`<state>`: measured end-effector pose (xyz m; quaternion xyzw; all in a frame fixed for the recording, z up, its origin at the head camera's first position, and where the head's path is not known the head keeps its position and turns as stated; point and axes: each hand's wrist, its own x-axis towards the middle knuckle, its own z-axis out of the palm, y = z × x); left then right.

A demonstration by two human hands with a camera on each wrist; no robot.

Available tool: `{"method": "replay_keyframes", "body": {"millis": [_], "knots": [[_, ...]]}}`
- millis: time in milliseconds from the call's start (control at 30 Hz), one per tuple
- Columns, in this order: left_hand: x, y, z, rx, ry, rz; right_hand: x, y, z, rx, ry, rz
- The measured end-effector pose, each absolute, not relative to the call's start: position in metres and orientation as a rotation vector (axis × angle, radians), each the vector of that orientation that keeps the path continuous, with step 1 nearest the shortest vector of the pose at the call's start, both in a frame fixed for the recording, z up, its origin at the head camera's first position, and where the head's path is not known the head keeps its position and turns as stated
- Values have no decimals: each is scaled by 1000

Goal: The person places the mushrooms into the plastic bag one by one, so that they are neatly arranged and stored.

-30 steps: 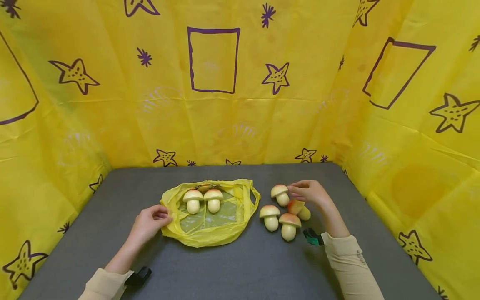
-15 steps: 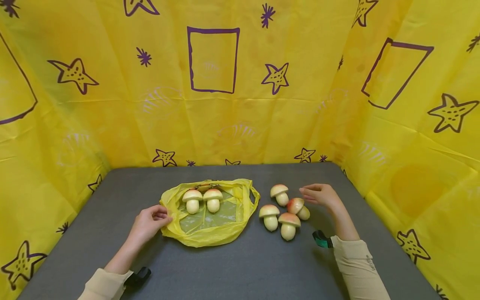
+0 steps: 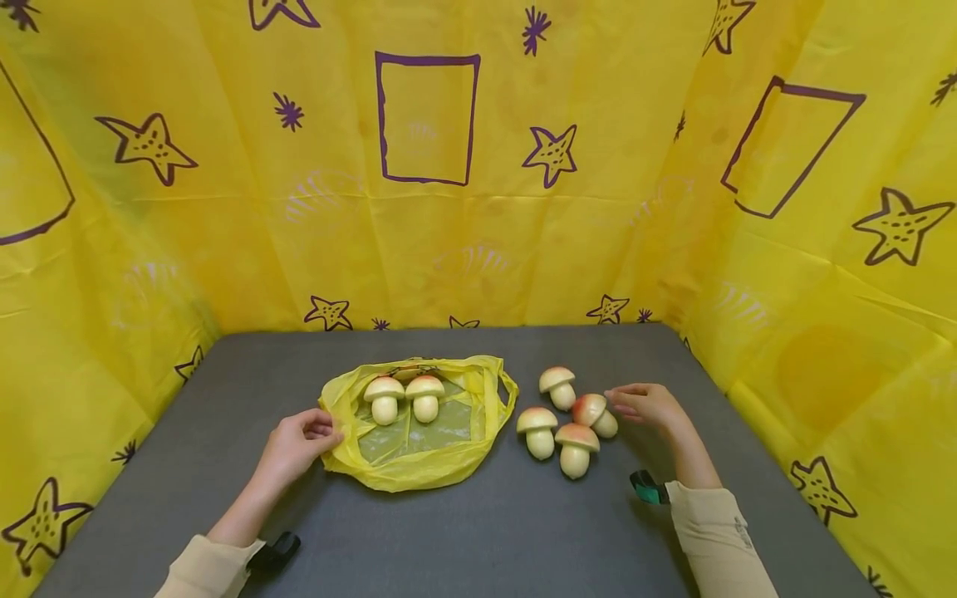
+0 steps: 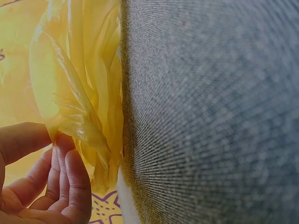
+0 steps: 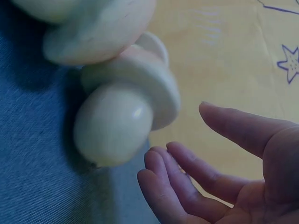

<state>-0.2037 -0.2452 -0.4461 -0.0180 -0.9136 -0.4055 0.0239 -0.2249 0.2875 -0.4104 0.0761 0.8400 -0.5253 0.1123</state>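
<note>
A yellow plastic bag (image 3: pixel 441 470) lies spread with its mouth wide, and two toy mushrooms (image 3: pixel 385 402) sit side by side in it. My left hand (image 3: pixel 295 444) pinches the bag's left rim between thumb and fingertips; the left wrist view shows the bunched plastic (image 4: pixel 84 121) at those fingers. To the right of the bag stand several more toy mushrooms with cream stems and reddish caps. My right hand (image 3: pixel 649 407) is beside the rightmost, tilted mushroom (image 3: pixel 596 415). In the right wrist view its thumb and fingers are spread apart, with nothing between them, near that mushroom's stem (image 5: pixel 114 126).
The dark grey table (image 3: pixel 449 548) is walled in by yellow cloth (image 3: pixel 478 249) with purple stars and frames. A loose bag handle (image 3: pixel 508 390) reaches toward the mushrooms on the right. Each wrist wears a dark strap.
My right hand has drawn back from the rear mushroom, moved right and then nearer, to beside the tilted mushroom. The left hand and bag stay in place.
</note>
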Motion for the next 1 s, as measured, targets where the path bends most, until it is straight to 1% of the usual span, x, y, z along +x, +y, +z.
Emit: {"method": "replay_keyframes", "body": {"millis": [467, 1000], "knots": [[-204, -245, -449, -38, -2826, -1267, -225, 302, -436, 95, 2384, -1567], [-203, -245, -448, -46, -2831, -1269, -225, 300, -444, 22, 2433, -1439]]}}
